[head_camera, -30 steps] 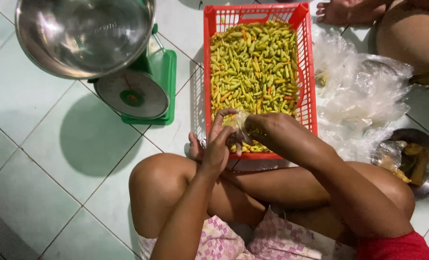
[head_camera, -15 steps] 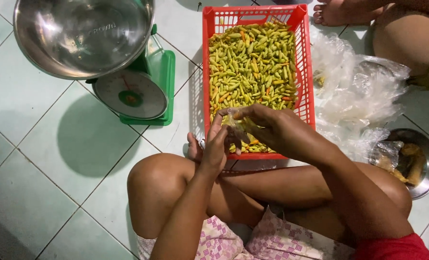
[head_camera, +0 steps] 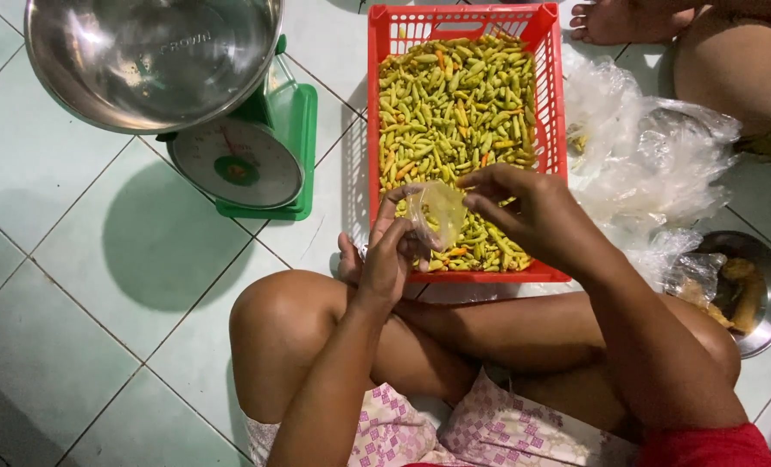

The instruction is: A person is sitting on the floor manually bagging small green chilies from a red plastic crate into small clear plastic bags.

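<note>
Over the basket point(head_camera: 552, 156), both hands point(head_camera: 385, 259) have seemingly spread the bag point(head_camera: 437, 210) wider.

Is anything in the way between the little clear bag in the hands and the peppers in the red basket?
Nothing visible. The small clear plastic bag, held by the left hand and right hand, hangs directly over the green and orange chili peppers in the red plastic basket.

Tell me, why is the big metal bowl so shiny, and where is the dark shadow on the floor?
In the head view, the steel bowl on the green scale mirrors the light overhead as pale glare; a round, soft-edged shadow falls on the tiled floor just below the scale; the clear bag between left hand and right hand looks slightly blurred; the chillies in the red basket are evenly lit.
</note>
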